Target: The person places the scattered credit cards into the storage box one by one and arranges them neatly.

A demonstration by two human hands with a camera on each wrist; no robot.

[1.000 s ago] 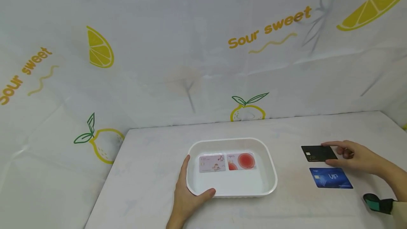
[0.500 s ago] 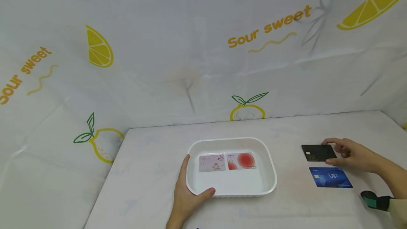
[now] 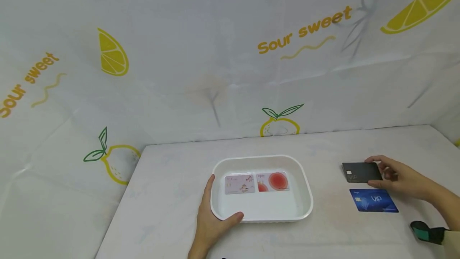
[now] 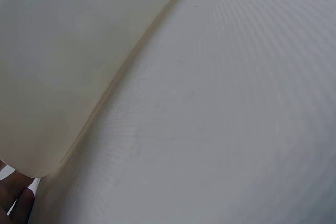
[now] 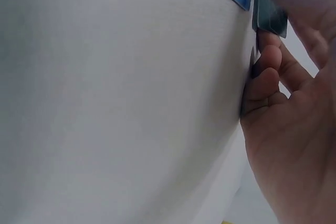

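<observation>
My left hand [image 3: 213, 225] holds the near left corner of a white plastic tray [image 3: 266, 208], thumb over the front rim and fingers along the left side. Inside the tray lie a pale pink VIP card [image 3: 239, 184] and a card with red circles [image 3: 273, 182], side by side. To the right, my right hand [image 3: 404, 179] pinches the right end of a black VIP card [image 3: 357, 172] between thumb and fingers. That black card [image 5: 271, 17] shows edge-on in the right wrist view, slightly tilted. A blue VIP card [image 3: 374, 200] lies flat just in front of it.
A white cloth covers the table [image 3: 161, 211], and a lemon-printed sheet [image 3: 172, 51] hangs behind its back edge. The tray's outer wall [image 4: 79, 66] fills the upper left of the left wrist view. A dark strap [image 3: 427, 232] is around the right wrist.
My right fingers have drawn in at the black card's right end, and the card has tilted slightly and shifted a little to the right. The left hand and tray stay put.
</observation>
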